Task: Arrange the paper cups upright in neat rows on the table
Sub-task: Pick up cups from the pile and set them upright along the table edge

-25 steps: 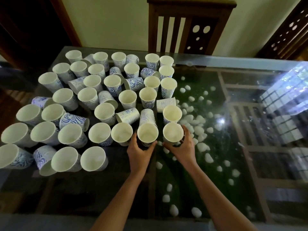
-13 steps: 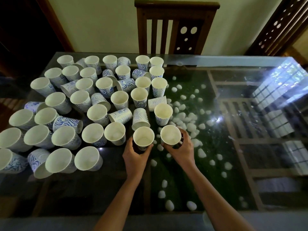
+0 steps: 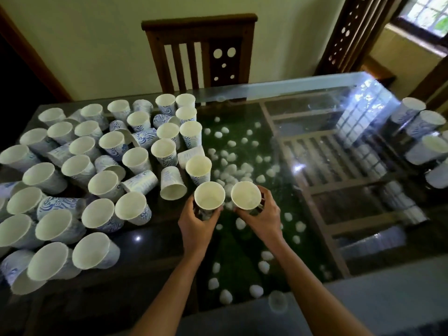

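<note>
- One glass-topped table (image 3: 291,86) filled most of our view, with a green bed under the pane at its middle and window light reflected on its right part.
- One dark wooden chair (image 3: 198,49) stood at the far edge, its slatted back in front of the pale wall.
- Dozens of paper cups (image 3: 106,183) crowded the left half of the table. Most stood mouth up in loose lines, while several lay on their sides among them, showing a blue swirl print.
- A few far-right cups (image 3: 426,122) stood upright at the right end of the table, well apart from the crowd.
- Our left hand (image 3: 196,226) was wrapped around the left cup (image 3: 209,195), fingers curled on its wall below the rim.
- Our right hand (image 3: 264,219) was clamped on the right cup (image 3: 246,195), thumb on the near side and fingers round the far side.
- We held these two cups mouth up, side by side and nearly touching, just right of the crowd. We could not tell whether their bases met the glass.
- One toppled cup (image 3: 172,184) lay just left of the left cup, mouth toward us, and one upright cup (image 3: 198,167) stood just behind the pair.
- Many white pebbles (image 3: 230,170) lay scattered on the green bed beneath the glass, thickest behind the held cups.
</note>
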`<control>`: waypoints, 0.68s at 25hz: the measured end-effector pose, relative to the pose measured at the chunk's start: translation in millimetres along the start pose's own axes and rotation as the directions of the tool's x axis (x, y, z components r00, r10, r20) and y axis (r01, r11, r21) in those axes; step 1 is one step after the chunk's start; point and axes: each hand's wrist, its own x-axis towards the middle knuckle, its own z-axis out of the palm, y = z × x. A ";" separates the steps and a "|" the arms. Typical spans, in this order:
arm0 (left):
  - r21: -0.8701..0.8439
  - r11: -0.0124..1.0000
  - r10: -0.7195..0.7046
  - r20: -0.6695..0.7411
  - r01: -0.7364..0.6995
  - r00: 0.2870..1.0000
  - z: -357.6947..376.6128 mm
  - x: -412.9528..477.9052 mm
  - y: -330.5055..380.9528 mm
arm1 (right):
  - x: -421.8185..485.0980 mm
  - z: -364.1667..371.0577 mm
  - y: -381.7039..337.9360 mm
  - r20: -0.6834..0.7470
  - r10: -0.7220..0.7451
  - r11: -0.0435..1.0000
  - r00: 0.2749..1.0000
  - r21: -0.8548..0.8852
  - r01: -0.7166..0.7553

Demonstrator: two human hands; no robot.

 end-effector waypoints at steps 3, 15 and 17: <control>0.019 0.997 0.068 0.038 -0.069 0.997 30.3 0.1 22.0 | 6.9 -29.5 10.1 -0.058 -0.024 0.999 0.998 0.025 0.025; -0.069 0.996 0.068 0.270 -0.051 0.961 257.4 -5.9 138.6 | 109.2 -233.5 93.5 -0.307 0.007 0.999 0.952 0.037 0.004; -0.095 0.994 0.080 0.309 -0.052 0.948 302.7 -4.7 166.0 | 132.0 -274.0 110.3 -0.350 0.018 1.000 0.936 0.015 -0.014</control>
